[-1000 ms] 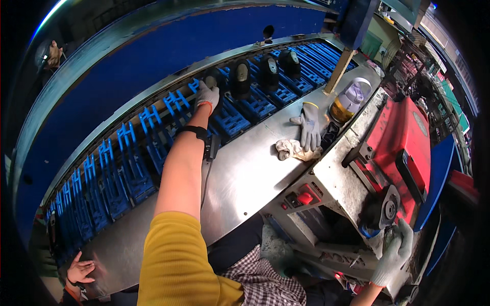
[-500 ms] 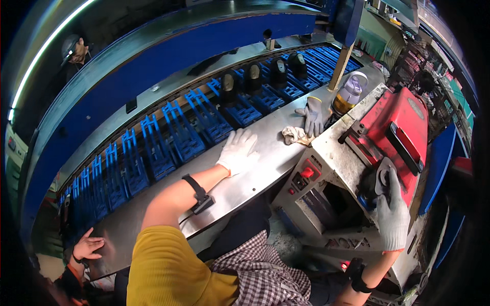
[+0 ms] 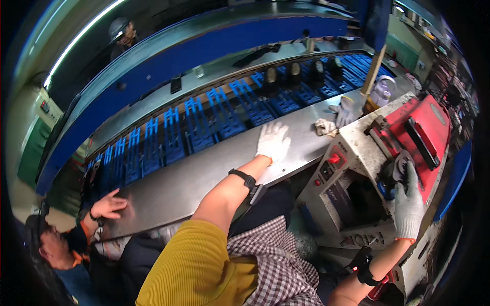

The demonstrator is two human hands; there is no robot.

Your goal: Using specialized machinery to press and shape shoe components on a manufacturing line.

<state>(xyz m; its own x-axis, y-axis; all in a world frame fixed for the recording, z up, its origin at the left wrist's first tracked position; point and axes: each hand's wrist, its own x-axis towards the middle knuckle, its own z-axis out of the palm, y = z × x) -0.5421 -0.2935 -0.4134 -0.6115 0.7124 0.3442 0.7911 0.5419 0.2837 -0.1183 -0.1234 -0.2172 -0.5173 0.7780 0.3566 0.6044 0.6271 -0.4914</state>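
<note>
My left hand [image 3: 274, 143], in a white knit glove, lies flat with fingers stretched out on the metal ledge [image 3: 214, 176], close to the blue conveyor racks [image 3: 201, 133]. At the right, my gloved right hand [image 3: 409, 206] reaches onto a white machine [image 3: 352, 166] with a red cover [image 3: 424, 130]. Its fingers and thumb close on a dark piece with a grey rim [image 3: 401, 166], which looks like a shoe upper. The covered part of that piece and its far side are hidden.
Several dark shoe forms [image 3: 294, 75] stand on the far racks. A grey glove [image 3: 345, 112], a crumpled cloth [image 3: 325, 127] and a clear bottle [image 3: 381, 93] lie or stand by the machine. A co-worker's hand [image 3: 108, 205] rests at the ledge's left end; another person [image 3: 122, 36] is behind the blue beam.
The view has swung left, so everything sits further right and more of the co-worker at the left shows. My left hand stays flat on the ledge; my right hand stays on the dark piece.
</note>
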